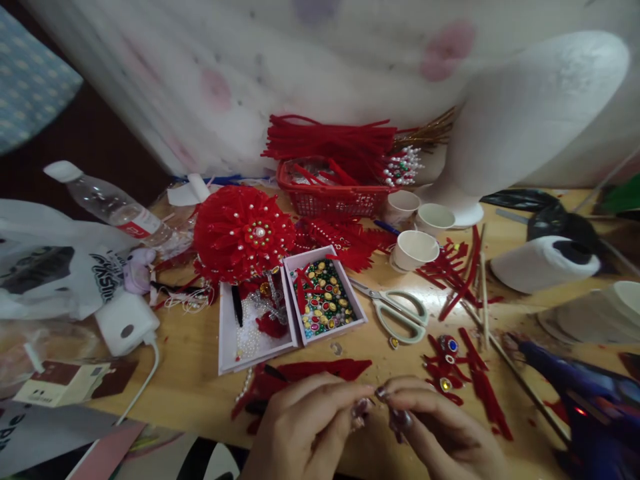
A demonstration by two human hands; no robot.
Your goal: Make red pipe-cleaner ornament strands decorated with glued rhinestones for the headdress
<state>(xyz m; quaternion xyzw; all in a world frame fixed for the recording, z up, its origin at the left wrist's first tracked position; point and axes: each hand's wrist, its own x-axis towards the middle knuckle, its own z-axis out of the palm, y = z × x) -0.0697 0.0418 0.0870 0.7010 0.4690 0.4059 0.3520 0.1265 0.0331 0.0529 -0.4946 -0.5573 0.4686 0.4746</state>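
My left hand (307,427) and my right hand (443,427) meet at the fingertips over the front edge of the table. Both are closed in a pinch, thumbs against forefingers. Whatever is between them is too small and blurred to name. Just beyond my left hand lie dark red fabric pieces (320,369). Close to my right hand are red ornaments with blue and yellow gems (446,384) and red fuzzy strips (487,393). Scissors with pale green handles (400,317) rest farther back, beside a white box of beads and gems (327,300).
A hot glue gun (575,393) with a red light lies at right. Farther back stand paper cups (415,250), a white thread cone (545,263), a white mannequin head (530,120) and a red basket (335,200). A red beaded flower (245,233) and plastic bottle (115,207) sit left.
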